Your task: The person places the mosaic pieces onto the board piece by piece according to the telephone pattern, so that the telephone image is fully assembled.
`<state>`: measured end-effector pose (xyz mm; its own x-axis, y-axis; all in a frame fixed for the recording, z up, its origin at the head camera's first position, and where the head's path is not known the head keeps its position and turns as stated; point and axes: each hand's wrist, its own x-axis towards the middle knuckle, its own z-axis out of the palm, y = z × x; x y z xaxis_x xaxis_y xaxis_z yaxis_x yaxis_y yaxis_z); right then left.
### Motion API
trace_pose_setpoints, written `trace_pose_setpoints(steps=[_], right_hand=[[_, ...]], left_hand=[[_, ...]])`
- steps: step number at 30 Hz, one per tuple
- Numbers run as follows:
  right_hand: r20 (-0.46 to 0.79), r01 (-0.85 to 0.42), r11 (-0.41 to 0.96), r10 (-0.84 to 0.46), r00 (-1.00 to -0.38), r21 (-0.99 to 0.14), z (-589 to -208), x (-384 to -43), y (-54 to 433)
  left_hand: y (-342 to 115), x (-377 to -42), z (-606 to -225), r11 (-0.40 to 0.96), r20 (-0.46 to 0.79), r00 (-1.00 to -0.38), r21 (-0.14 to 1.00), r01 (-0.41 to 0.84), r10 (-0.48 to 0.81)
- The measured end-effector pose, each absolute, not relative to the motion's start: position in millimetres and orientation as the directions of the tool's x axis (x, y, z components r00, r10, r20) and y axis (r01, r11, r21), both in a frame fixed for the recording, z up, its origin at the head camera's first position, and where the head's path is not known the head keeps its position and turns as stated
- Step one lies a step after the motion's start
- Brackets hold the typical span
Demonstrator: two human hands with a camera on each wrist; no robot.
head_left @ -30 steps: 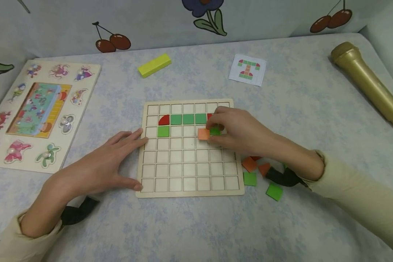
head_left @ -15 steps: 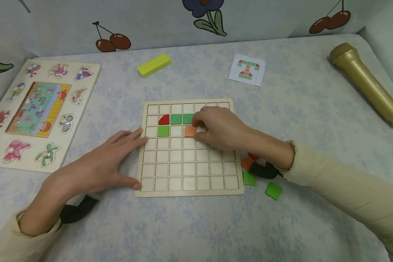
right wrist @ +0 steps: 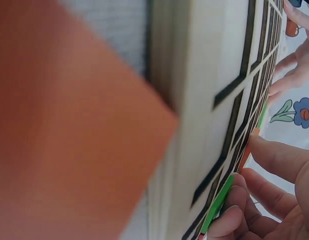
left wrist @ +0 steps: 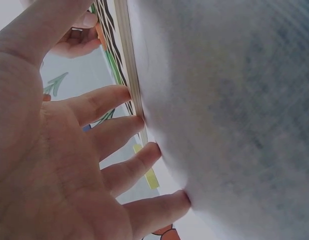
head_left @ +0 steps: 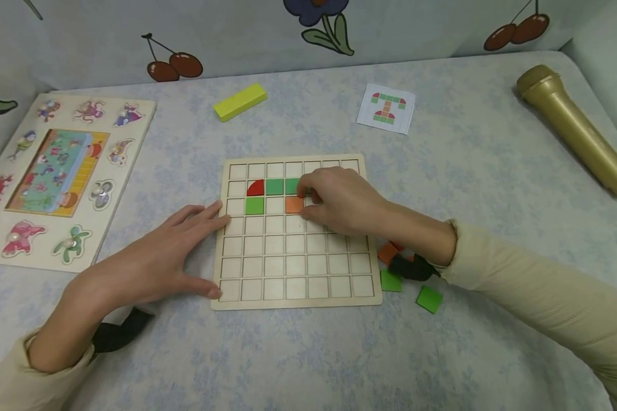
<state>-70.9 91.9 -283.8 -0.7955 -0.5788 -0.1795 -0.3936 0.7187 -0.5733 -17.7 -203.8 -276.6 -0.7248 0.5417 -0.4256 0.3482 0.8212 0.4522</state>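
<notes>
A wooden grid board lies on the cloth-covered table. My right hand is over its upper right part, thumb and fingers pinching an orange square tile at a cell in the third row. Left of it are a red quarter-round tile, green tiles in the second row and a lighter green tile below the red one. The hand hides the tiles farther right; the right wrist view shows a green tile beside its fingers. My left hand is spread, thumb and fingertips touching the board's left edge.
Loose green and orange tiles lie right of the board, partly under the right wrist. Behind are a yellow block and a pattern card. A picture peg puzzle lies left, a gold microphone right.
My right hand has moved left across the board with the orange tile, which now lies lined up with a third-row cell under the green row. My left hand has stayed at the edge.
</notes>
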Motion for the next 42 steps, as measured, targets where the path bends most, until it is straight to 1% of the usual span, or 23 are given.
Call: trace_pose_setpoints(steps=[18, 42], right_hand=[[-0.209, -0.372, 0.736, -0.564, -0.799, -0.566, -282.2, -71.6, 91.0], [-0.200, -0.394, 0.722, -0.586, -0.786, -0.568, -282.6, -71.7, 90.8]], left_hand=[[-203.8, -17.8, -277.0, 0.828, -0.438, -0.726, 0.453, 0.331, 0.530], [-203.7, -17.2, -276.5, 0.826, -0.435, -0.728, 0.457, 0.329, 0.530]])
